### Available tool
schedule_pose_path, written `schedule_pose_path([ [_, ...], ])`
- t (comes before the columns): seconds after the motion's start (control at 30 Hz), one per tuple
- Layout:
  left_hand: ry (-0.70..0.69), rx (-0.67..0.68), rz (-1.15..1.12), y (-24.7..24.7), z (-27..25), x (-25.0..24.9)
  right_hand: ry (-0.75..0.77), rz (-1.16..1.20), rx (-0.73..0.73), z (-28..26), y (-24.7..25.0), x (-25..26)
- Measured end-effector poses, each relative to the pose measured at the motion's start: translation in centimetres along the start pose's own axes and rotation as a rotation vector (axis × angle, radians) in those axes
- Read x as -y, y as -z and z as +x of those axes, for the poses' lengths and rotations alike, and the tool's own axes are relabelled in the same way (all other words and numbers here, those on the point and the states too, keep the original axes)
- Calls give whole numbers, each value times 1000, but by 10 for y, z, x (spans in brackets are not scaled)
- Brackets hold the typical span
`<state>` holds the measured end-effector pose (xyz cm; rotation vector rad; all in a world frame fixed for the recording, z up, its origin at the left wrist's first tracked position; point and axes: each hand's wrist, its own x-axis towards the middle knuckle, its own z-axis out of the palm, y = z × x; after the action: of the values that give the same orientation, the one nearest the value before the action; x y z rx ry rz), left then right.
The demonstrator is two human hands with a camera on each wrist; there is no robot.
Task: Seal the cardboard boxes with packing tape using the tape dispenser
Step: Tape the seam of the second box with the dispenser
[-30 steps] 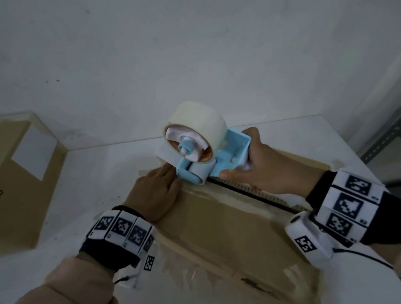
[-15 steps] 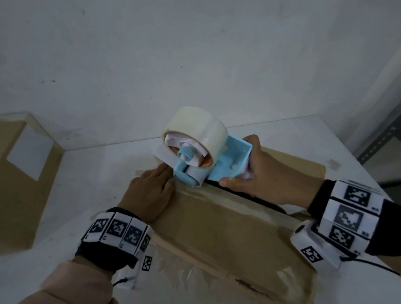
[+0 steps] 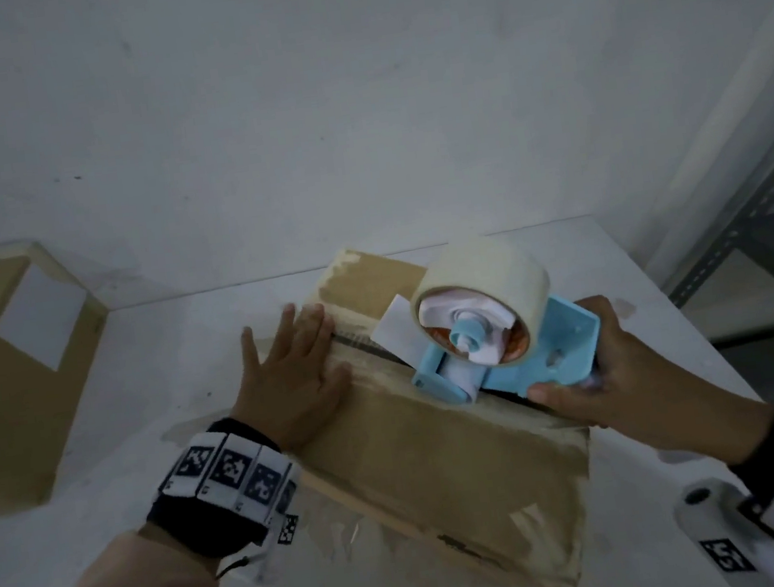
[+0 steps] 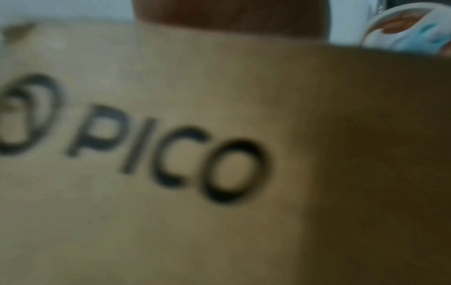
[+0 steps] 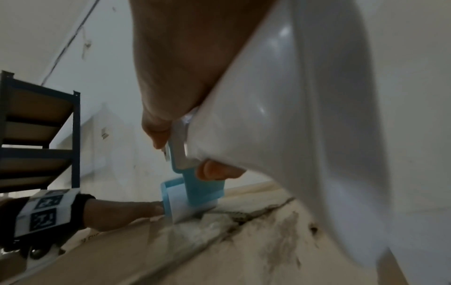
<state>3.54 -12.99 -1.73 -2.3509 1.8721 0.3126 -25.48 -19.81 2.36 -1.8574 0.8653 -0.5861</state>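
Left hand [image 3: 296, 382] lay flat, fingers spread, pinning the cardboard box [image 3: 422, 440] near the surface's far edge so the flaps stayed shut; right hand [image 3: 594, 365] gripped the tape dispenser [image 3: 492, 329], its roller on the box's centre seam

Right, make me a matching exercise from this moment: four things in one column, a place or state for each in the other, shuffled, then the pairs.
Things
1. left hand
2. right hand
3. light blue plastic tape dispenser
4. second brown cardboard box with a white label

States
A. stands at the table's far left, untouched
B. lies flat, fingers spread, on the brown cardboard box in the middle
C. grips the dispenser's handle
D. roller sits on that box's centre seam, carrying a roll of pale tape

Pairs: 1-B, 2-C, 3-D, 4-A
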Motion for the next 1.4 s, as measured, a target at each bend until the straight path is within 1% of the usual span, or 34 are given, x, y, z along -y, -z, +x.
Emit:
schedule_pose_path([
  [0.07,-64,-31,7,-4,-7,-23,24,15,-1,-1,1,1],
  [0.17,-138,-21,-95,-14,-15,-50,22,35,12,1,1,4],
  [0.3,-178,-53,-125,-23,-15,-56,4,42,28,0,1,2],
  [0.4,-168,-65,-138,-22,-10,-48,2,31,25,2,-1,2],
  [0.53,-108,-68,-124,-13,3,-30,32,41,15,11,-12,8],
  [0.73,-19,-69,-112,2,31,3,62,22,-1,45,-36,16],
  [0.8,-6,-74,-116,4,31,1,56,-2,9,53,-38,18],
  [0.9,-70,-78,-79,-5,17,-17,63,-34,8,55,-36,16],
  [0.97,-80,-100,-93,-14,11,-25,66,-27,14,54,-35,14],
  [1.07,-71,-143,-110,-17,13,-23,54,-43,30,56,-34,13],
  [1.17,-79,-158,-107,-16,16,-21,48,-77,33,60,-32,14],
  [1.27,-84,-177,-89,-18,19,-20,47,-60,45,62,-31,14],
  [1.4,-44,-154,-104,-19,22,-17,23,-18,61,57,-31,12],
])
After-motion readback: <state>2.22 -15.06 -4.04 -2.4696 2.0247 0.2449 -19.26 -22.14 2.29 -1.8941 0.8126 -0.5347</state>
